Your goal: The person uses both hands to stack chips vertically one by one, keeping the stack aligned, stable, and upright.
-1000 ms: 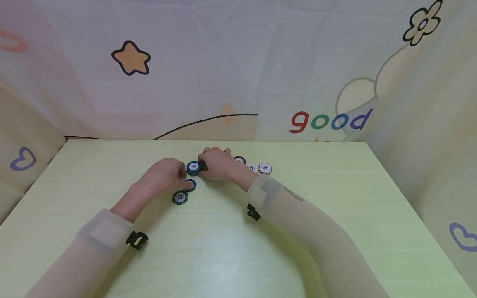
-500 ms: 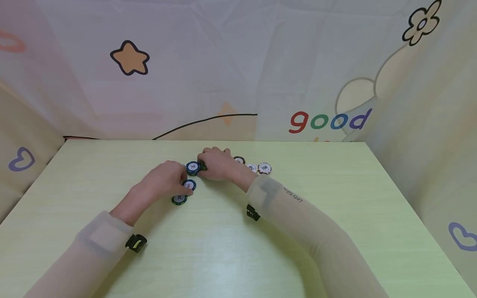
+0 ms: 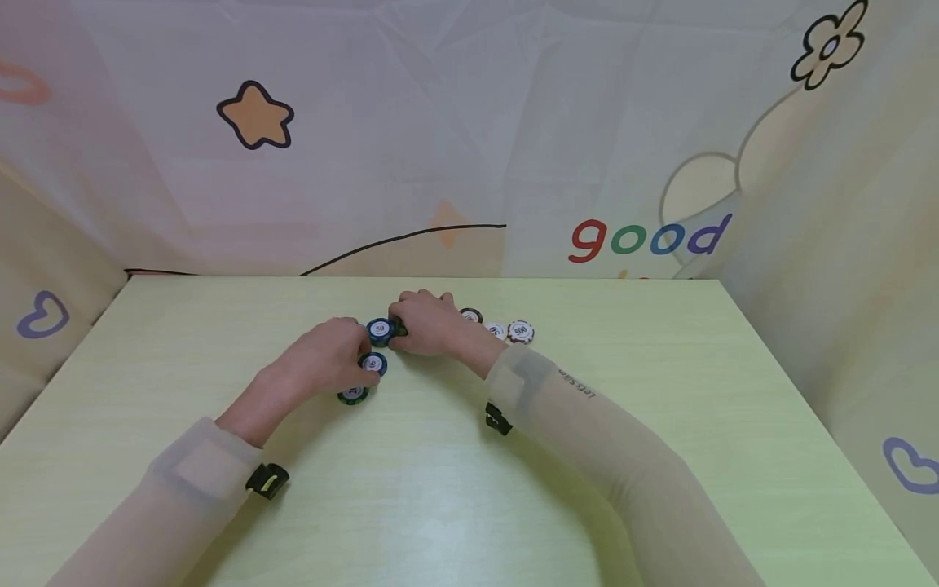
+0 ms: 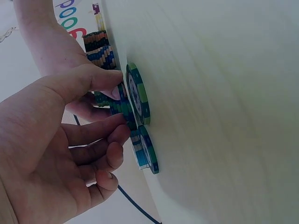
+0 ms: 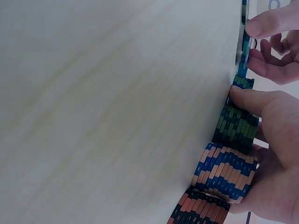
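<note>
In the head view my left hand (image 3: 323,355) pinches a blue poker chip (image 3: 373,364) marked 50, thumb at the near edge and index finger at the far edge. A green-edged chip (image 3: 354,395) sits just below it, partly covered by the thumb. My right hand (image 3: 428,323) curls round a green stack of poker chips (image 5: 236,128), its thumb along the front. Left of that hand a stack topped by a blue 50 chip (image 3: 380,331) stands at the back. Light blue chips (image 4: 138,149) show below the left hand's fingers in the left wrist view.
Further right, beside my right forearm, stand a black-edged stack (image 3: 472,315) and white-topped chips (image 3: 521,332). Blue-and-tan (image 5: 224,170) and black-and-orange stacks (image 5: 200,209) line up past the right hand. A pale table (image 3: 440,505) meets a printed cloth (image 3: 440,122) behind.
My left hand has shifted slightly down, its thumb sliding from over the blue chip to its near edge, now partly over the green-edged chip. The right hand holds its place.
</note>
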`<state>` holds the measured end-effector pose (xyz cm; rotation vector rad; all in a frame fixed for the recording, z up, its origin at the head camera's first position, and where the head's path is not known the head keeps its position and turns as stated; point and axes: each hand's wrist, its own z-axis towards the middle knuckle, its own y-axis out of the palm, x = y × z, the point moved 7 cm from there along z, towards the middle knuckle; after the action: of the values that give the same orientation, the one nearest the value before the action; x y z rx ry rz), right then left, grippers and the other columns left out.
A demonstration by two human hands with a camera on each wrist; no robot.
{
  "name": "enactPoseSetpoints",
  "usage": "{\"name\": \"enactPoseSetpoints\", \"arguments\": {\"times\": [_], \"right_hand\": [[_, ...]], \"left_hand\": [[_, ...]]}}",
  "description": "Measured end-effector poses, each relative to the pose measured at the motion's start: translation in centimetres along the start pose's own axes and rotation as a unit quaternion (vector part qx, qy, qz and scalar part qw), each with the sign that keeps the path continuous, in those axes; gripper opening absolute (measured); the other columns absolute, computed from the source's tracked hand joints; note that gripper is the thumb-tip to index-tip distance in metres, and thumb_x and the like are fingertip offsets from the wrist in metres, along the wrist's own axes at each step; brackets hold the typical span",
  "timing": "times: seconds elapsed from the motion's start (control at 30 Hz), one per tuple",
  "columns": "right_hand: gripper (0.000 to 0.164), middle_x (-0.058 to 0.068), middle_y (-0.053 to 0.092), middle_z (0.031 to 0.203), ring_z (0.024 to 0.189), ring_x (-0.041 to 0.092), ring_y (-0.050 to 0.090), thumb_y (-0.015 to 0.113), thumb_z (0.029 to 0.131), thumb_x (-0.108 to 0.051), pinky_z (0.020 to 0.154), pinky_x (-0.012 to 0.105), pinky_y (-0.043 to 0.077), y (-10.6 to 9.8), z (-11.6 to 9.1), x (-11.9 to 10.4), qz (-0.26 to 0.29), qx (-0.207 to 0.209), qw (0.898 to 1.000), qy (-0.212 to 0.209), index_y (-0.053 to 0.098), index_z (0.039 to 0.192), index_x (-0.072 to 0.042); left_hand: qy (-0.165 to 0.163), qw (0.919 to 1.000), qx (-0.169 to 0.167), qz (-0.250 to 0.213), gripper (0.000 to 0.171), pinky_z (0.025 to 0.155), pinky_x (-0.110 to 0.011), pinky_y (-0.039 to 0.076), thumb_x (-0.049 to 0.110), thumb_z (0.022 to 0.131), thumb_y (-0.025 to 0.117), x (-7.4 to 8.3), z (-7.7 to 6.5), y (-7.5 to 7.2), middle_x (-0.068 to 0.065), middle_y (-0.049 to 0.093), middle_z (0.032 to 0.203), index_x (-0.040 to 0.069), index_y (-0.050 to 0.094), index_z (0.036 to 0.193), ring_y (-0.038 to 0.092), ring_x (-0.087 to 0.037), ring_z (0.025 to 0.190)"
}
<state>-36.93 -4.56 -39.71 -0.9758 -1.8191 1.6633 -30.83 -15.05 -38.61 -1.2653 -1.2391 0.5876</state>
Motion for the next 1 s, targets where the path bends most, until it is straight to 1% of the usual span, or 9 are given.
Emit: {"name": "enactPoseSetpoints", "arguments": {"times": [0.2,0.33,0.4,0.53,0.77,1.0], "right_hand": [[0.04,0.001,0.06,0.122,0.108,0.02,0.053,0.068,0.099,-0.043,0.092,0.051,0.042,0.0,0.0,0.1,-0.003,0.004,1.0,0.0,0.066,0.131,-0.018],[0.04,0.0,0.06,0.122,0.108,0.021,0.054,0.068,0.099,-0.043,0.091,0.051,0.042,-0.1,0.0,0.2,-0.004,0.007,1.0,0.001,0.066,0.13,-0.018],[0.039,0.0,0.06,0.121,0.107,0.021,0.054,0.068,0.099,-0.043,0.091,0.05,0.042,-0.1,0.0,0.2,-0.004,0.009,1.0,0.001,0.067,0.129,-0.018],[0.039,0.001,0.06,0.121,0.107,0.021,0.054,0.068,0.099,-0.043,0.09,0.05,0.042,-0.2,-0.2,0.2,-0.004,0.01,1.0,-0.001,0.067,0.129,-0.018],[0.039,0.001,0.061,0.123,0.108,0.021,0.054,0.068,0.099,-0.041,0.093,0.053,0.042,-0.1,-0.2,0.2,-0.003,0.005,1.0,0.001,0.067,0.13,-0.018],[0.039,0.002,0.06,0.124,0.109,0.021,0.054,0.067,0.099,-0.042,0.093,0.054,0.042,0.0,-0.1,0.0,-0.007,0.008,1.0,-0.003,0.066,0.13,-0.019]], "left_hand": [[0.023,0.9994,0.026,0.0,0.024,0.062,-0.03,0.048,0.02,0.084,0.082,0.0,-0.1,-0.5,-0.007,0.058,0.086,0.001,0.068,0.091,0.055,-0.02,0.072],[0.037,0.9979,0.052,0.006,0.032,0.069,-0.032,0.051,0.02,0.083,0.083,0.0,0.0,-1.1,-0.007,0.059,0.09,-0.002,0.067,0.1,0.056,-0.021,0.078],[0.043,0.9967,0.068,0.009,0.033,0.071,-0.034,0.051,0.019,0.082,0.082,-0.1,0.2,-1.4,-0.008,0.06,0.091,-0.003,0.066,0.102,0.055,-0.022,0.08],[0.05,0.9949,0.087,0.01,0.035,0.074,-0.035,0.051,0.017,0.082,0.08,0.0,0.5,-1.8,-0.009,0.061,0.094,-0.004,0.066,0.106,0.055,-0.023,0.083],[0.057,0.9925,0.108,0.003,0.035,0.082,-0.04,0.051,0.013,0.084,0.079,-0.1,1.0,-1.8,-0.014,0.064,0.101,-0.007,0.066,0.11,0.058,-0.026,0.088],[0.055,0.991,0.122,-0.003,0.033,0.08,-0.042,0.051,0.011,0.085,0.078,-0.6,1.7,-1.7,-0.014,0.065,0.1,-0.006,0.07,0.112,0.058,-0.027,0.087]]}}
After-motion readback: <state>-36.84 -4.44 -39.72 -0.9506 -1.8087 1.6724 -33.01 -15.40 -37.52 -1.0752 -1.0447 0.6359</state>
